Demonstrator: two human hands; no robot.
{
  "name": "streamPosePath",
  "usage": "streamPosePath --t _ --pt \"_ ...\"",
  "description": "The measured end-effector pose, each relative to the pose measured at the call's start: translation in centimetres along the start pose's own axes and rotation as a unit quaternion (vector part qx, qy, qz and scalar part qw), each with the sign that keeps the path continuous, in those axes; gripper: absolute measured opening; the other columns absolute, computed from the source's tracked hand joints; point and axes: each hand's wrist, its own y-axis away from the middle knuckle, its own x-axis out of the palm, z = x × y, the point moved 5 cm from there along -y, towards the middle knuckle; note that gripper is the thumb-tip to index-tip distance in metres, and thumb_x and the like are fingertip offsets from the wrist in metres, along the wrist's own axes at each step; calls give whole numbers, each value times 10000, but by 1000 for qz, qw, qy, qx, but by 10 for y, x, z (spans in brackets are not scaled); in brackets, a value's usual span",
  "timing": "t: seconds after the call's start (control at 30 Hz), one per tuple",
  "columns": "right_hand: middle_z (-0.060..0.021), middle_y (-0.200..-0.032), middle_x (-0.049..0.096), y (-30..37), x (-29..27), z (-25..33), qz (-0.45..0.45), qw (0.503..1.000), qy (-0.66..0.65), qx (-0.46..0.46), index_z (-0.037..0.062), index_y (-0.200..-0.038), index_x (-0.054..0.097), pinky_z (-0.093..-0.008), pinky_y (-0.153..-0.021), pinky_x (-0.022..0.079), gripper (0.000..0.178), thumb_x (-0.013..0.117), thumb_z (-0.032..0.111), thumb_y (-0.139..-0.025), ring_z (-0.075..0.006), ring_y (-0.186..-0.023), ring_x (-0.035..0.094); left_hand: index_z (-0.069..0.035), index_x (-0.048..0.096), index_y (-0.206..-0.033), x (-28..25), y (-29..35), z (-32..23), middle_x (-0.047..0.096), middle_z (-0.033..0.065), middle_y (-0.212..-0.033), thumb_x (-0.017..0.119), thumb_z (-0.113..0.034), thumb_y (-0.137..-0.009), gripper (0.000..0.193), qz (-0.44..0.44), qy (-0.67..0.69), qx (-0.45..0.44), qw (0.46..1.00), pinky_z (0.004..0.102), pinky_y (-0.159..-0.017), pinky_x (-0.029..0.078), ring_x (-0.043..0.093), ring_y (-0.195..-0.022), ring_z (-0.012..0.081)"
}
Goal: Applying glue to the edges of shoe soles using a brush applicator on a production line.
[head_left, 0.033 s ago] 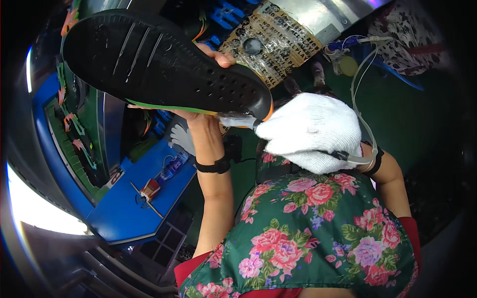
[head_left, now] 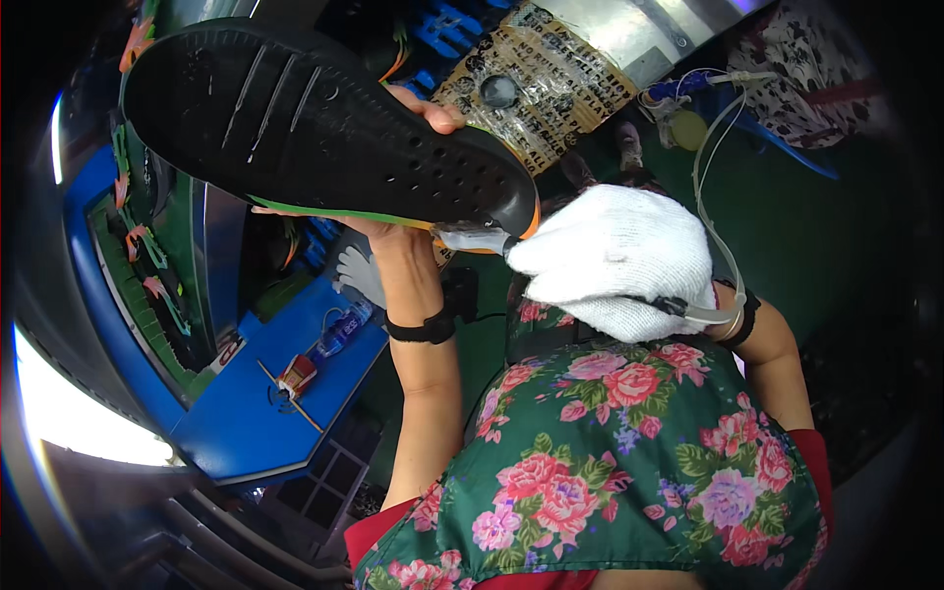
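A large black shoe insole [head_left: 315, 147] with a green and orange edge is held up at the upper left, underside toward me. My left hand [head_left: 433, 113], bare, wraps round it from behind; the fingers show at the upper edge and the palm below. My right hand [head_left: 619, 261], in a white knitted glove, is closed round a tool with a short dark neck and a pale, shiny flat tip [head_left: 474, 240]. This tip lies against the insole's lower edge near the heel. A pale hose [head_left: 726, 265] runs from the rear of the tool; the grip itself is hidden in the glove.
Left of my arm is a blue table [head_left: 256, 413] carrying a bottle [head_left: 344, 327] and a small red-and-white object [head_left: 297, 377]. A grey glove [head_left: 362, 273] lies at its far end. Ahead stands a taped cardboard-covered surface [head_left: 551, 74] beside a metal panel [head_left: 678, 34].
The gloved right hand and hose have shifted very slightly to the left. The insole and left hand stay in place.
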Motion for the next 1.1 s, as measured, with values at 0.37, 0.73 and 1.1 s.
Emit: streamPosePath --t 0.37,0.73,1.1 --pt "-112 -1056 779 4 -13 -6 -34 996 -27 81 79 -934 790 -370 -785 586 211 809 0 -739 -297 -937 744 107 588 -1279 6 -5 10 620 216 -1160 541 -903 -782 1127 46 -22 -26 998 506 -1025 505 657 -1071 358" --pt "-121 -990 786 13 -7 -15 -62 984 -104 134 53 -893 790 -342 -749 601 137 825 0 -771 -250 -885 759 54 591 -1259 -1 -6 13 630 209 -1156 518 -791 -904 919 30 -2 -5 1000 493 -939 494 662 -1027 361" --pt "-64 -1010 786 12 -7 -5 -23 995 94 14 114 -994 809 -327 -702 591 234 808 35 -774 -227 -833 736 48 587 -1258 -6 -6 10 621 184 -1168 576 -554 -1005 652 44 1 -29 999 505 -971 499 674 -1043 356"
